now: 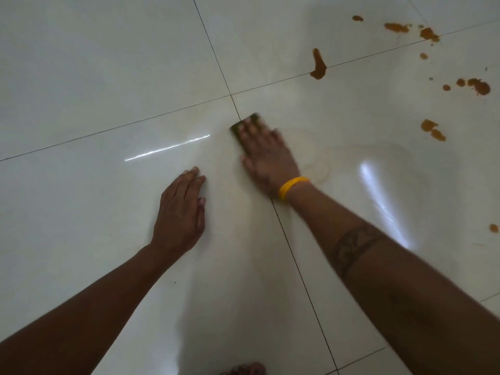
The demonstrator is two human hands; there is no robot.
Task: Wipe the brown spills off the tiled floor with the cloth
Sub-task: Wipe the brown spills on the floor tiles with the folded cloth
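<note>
My right hand, with a yellow band on the wrist, presses flat on a dark folded cloth near the crossing of the tile joints; the hand is motion-blurred and covers most of the cloth. My left hand rests flat on the white tiled floor, fingers together, holding nothing. Brown spills lie to the upper right: a long drip on a joint, blobs at the far top, a patch at the right, a pair lower down, and a small spot. Faint wet smears show right of the cloth.
Dark grout lines cross the glossy tiles, and bright light reflections sit on the floor at centre left and right. Toes of a foot show at the bottom edge.
</note>
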